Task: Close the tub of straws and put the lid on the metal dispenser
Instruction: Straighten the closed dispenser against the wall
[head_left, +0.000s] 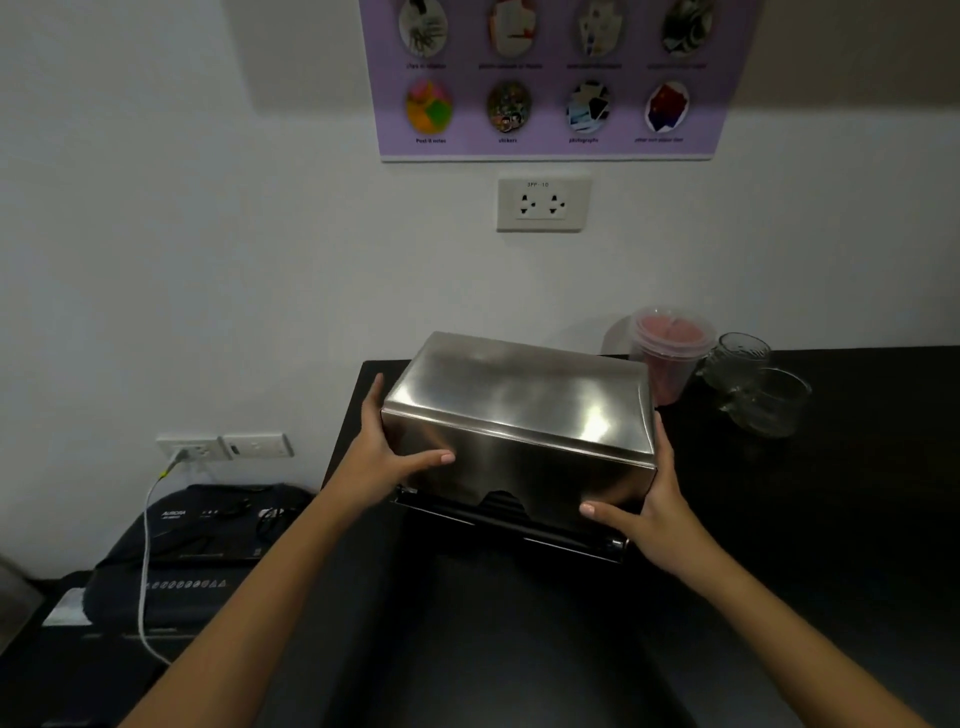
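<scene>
A shiny metal dispenser (519, 467) stands on the black counter (519, 623) near its far left corner, with its metal lid (519, 389) resting on top. My left hand (384, 452) grips the box's left side, thumb across the front face. My right hand (644, 504) holds the lower right front corner, thumb on the front. A dark slot runs along the dispenser's bottom front. A clear plastic tub (670, 353) with pink contents stands behind the dispenser to the right, a lid on it.
Two clear glass cups (753, 384) sit right of the tub. A dark paper shredder (208, 551) stands left of the counter, its white cable plugged into a wall socket (192, 449). A purple poster (550, 78) and a socket (540, 205) are on the wall.
</scene>
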